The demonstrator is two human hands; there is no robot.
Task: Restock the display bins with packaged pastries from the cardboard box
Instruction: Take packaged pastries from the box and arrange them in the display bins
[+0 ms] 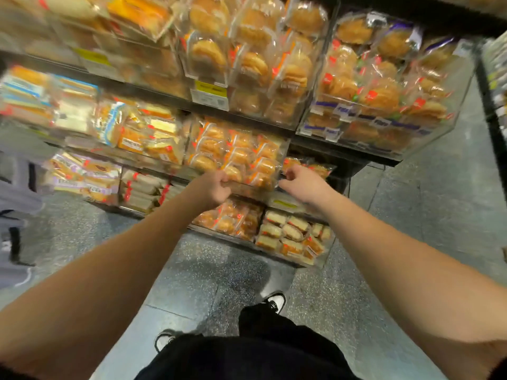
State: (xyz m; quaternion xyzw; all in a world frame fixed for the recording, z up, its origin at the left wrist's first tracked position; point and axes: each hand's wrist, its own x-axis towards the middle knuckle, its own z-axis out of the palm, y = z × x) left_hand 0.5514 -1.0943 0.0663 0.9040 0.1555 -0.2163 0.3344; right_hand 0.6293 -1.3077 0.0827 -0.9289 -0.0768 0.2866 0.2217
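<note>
Both hands are stretched out to a clear bin [238, 157] on the middle shelf, packed with wrapped pastries [241, 156]. The left hand [215, 189] is curled at the bin's front left edge; the right hand [300, 182] is at its front right corner, fingers bent. The picture is smeared there, so I cannot tell whether either hand pinches the plastic wall, a packet, or nothing. No cardboard box is in view. The packets look light and soft, their film slippery and crinkly, the buns inside easy to squash. They are probably best held by the sealed end or lightly across the flat sides, never squeezed. More full bins [378, 86] sit above and beside.
</note>
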